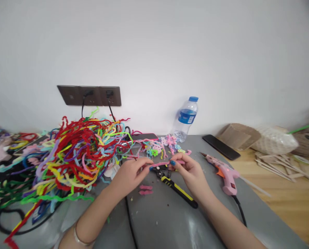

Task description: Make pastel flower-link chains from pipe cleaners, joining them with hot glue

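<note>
A pink pipe cleaner point(161, 164) is stretched level between my two hands. My left hand point(133, 171) pinches its left end between thumb and fingers. Toward its other end, my right hand point(187, 169) pinches it too, with a short piece sticking out past the fingers. Just below lie pliers point(179, 192) with black and yellow handles, their jaws partly behind the hands. Two short bent pink pipe cleaner pieces point(145, 190) rest on the grey table point(164, 228) near my left hand.
A large tangle of coloured pipe cleaners point(76, 155) fills the left side. Small pipe cleaner flowers point(167, 141) lie behind my hands, near a leaning water bottle point(187, 119). On the right are a pink glue gun point(228, 176), a black phone point(221, 147) and wooden sticks point(279, 166).
</note>
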`<act>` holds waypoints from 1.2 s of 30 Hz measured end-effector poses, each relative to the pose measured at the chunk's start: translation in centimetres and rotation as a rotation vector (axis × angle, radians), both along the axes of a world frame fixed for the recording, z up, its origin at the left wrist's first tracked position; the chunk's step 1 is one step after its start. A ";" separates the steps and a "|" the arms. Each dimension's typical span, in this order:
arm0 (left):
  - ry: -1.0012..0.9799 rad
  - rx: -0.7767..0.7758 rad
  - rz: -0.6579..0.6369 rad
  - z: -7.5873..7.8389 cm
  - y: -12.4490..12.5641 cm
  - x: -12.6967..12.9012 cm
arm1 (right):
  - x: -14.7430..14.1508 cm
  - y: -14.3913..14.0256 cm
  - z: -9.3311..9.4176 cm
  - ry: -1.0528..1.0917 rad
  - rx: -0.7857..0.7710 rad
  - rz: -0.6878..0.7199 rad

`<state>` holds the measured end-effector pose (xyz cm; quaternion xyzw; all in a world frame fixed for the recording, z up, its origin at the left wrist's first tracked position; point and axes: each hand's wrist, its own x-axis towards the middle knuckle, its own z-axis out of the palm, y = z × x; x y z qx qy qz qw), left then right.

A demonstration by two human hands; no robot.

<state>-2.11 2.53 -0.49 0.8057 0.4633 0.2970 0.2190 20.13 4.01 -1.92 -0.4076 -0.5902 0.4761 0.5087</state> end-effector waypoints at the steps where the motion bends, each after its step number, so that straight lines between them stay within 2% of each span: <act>1: -0.015 0.015 0.016 -0.1 0.3 -0.3 | 0.2 0.3 -0.2 0.000 0.017 -0.037; 4: -0.053 0.090 0.031 -0.4 1.1 -1.2 | 0.6 0.9 -0.6 -0.061 0.076 -0.096; 8: -0.018 0.126 0.025 -1.0 1.5 -1.6 | 0.6 0.8 -0.5 -0.280 0.254 -0.153; 12: 0.053 0.054 0.100 -0.6 1.2 -1.4 | -0.3 0.4 0.8 -0.520 0.400 -0.080; 15: 0.031 -0.059 0.093 0.1 1.0 -1.3 | -1.2 0.6 2.1 -0.591 0.284 0.129; 18: -0.137 -0.236 0.041 0.3 1.1 -1.4 | -1.8 1.6 2.9 -0.491 0.011 0.367; 20: -0.282 -0.339 0.017 0.2 1.3 -1.6 | -2.2 2.4 3.0 -0.396 -0.103 0.431; 24: -0.475 -0.442 -0.020 0.3 1.7 -2.1 | -2.8 3.3 2.2 -0.257 -0.127 0.371; 30: -0.376 -0.469 -0.033 0.7 1.6 -2.2 | -3.1 2.7 0.9 -0.183 -0.008 0.215; 36: -0.319 -0.503 -0.081 -0.4 1.5 -1.8 | -3.1 2.1 0.6 -0.256 0.078 0.230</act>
